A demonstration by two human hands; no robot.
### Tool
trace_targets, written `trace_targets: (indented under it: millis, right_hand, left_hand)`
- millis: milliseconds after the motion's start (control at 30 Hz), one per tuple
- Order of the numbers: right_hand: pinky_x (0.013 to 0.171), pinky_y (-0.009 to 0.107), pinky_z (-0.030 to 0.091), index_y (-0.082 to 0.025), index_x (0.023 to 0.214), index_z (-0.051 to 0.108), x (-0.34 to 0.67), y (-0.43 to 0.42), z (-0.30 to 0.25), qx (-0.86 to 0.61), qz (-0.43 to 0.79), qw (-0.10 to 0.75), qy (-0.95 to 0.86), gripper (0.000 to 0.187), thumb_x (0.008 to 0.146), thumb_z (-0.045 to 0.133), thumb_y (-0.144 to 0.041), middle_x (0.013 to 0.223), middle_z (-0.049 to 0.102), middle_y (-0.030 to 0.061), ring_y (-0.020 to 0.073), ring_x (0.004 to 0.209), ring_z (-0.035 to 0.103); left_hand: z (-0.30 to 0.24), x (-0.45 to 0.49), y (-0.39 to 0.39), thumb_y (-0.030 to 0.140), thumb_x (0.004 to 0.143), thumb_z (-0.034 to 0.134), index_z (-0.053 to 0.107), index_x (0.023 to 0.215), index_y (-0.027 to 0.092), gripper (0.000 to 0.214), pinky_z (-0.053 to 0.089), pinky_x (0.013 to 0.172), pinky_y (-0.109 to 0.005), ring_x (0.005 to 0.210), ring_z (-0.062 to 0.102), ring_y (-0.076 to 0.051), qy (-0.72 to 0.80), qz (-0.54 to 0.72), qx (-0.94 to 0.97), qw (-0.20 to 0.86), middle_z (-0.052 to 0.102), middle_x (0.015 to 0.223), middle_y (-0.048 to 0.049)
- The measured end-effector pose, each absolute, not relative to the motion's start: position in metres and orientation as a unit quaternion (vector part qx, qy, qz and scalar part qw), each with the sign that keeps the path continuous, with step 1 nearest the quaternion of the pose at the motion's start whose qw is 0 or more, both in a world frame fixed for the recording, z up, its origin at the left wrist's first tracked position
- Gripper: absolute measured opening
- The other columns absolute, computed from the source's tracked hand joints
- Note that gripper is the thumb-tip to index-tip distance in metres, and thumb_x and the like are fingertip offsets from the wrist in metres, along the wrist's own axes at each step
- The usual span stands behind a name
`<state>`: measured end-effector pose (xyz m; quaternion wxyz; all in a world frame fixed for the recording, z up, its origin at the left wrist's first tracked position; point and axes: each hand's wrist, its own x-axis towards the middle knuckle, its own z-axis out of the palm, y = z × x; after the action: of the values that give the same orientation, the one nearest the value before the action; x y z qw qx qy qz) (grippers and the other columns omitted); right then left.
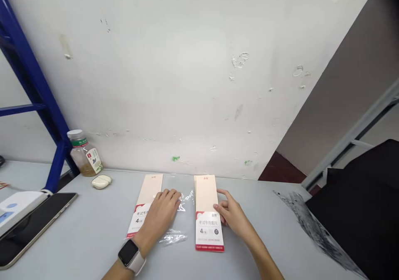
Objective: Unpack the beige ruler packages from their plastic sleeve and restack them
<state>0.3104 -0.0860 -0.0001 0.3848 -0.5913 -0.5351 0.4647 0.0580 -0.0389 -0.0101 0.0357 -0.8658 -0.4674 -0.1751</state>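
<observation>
Two flat paper ruler-set packs with cream tops and white-and-red lower parts are on the grey table. My left hand (165, 209) lies palm down, fingers extended, over a clear plastic bag (174, 234). It partly covers the left ruler-set pack (149, 190). At the right ruler-set pack (206, 195), my right hand (230, 213) has its thumb on the right edge and its other fingers bent beside it, the index finger reaching farther up. A second cream edge shows behind this pack's left side.
A clear jar with a white lid (85, 153) stands by the wall at the back left, near a small cream case (101, 182). A dark-screened tablet (37, 226) lies at the left, by a blue metal frame (34, 60). Black fabric (358, 205) covers the right side.
</observation>
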Motion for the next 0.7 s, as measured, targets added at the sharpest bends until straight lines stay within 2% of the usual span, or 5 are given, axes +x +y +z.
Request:
trace_targets:
  millis: [167,267,400,533,700]
  right_hand:
    - [0.044,0.025,0.029,-0.021,0.121,0.048,0.309,-0.084,0.003,-0.582,0.482,0.403,-0.516,0.051,0.079,0.06,-0.048,0.049,0.04,-0.011,0.0109,0.042,0.036]
    - [0.044,0.025,0.026,-0.019,0.112,0.053,0.307,-0.083,-0.006,-0.568,0.508,0.389,-0.518,0.046,0.078,0.061,-0.048,0.048,0.037,-0.0118,0.009,0.04,0.032]
    - [0.045,0.024,0.023,-0.022,0.116,0.049,0.304,-0.081,-0.018,-0.562,0.538,0.387,-0.495,0.052,0.074,0.065,-0.048,0.055,0.041,-0.011,0.0084,0.042,0.032]
    - [0.045,0.024,0.023,-0.02,0.097,0.057,0.301,-0.082,-0.016,-0.575,0.524,0.368,-0.509,0.034,0.074,0.065,-0.044,0.053,0.036,-0.011,0.007,0.043,0.028]
    - [0.049,0.024,0.028,-0.021,0.109,0.055,0.3,-0.085,-0.009,-0.589,0.487,0.367,-0.53,0.035,0.078,0.061,-0.036,0.057,0.04,-0.0097,0.0092,0.049,0.036]
  left_hand:
    - [-0.006,0.058,-0.041,0.02,0.099,0.036,0.06,0.097,0.02,0.024,0.041,0.078,-0.039,0.089,0.057,-0.024,-0.478,-0.176,-0.861,0.014,0.064,0.097,-0.0056]
    - [-0.007,0.061,-0.046,0.021,0.101,0.031,0.058,0.097,0.02,0.028,0.043,0.076,-0.037,0.087,0.056,-0.023,-0.487,-0.209,-0.847,-0.038,0.063,0.096,-0.0053]
    - [-0.008,0.062,-0.052,0.025,0.103,0.023,0.056,0.096,0.022,0.034,0.046,0.075,-0.035,0.084,0.056,-0.02,-0.48,-0.252,-0.833,-0.111,0.06,0.093,-0.0037]
    - [-0.007,0.061,-0.055,0.029,0.103,0.023,0.054,0.096,0.023,0.032,0.046,0.076,-0.035,0.084,0.056,-0.02,-0.456,-0.281,-0.829,-0.159,0.059,0.093,-0.0027]
    - [-0.003,0.065,-0.059,0.025,0.102,0.024,0.054,0.093,0.023,0.031,0.044,0.074,-0.035,0.08,0.054,-0.02,-0.422,-0.251,-0.856,-0.162,0.059,0.091,-0.002]
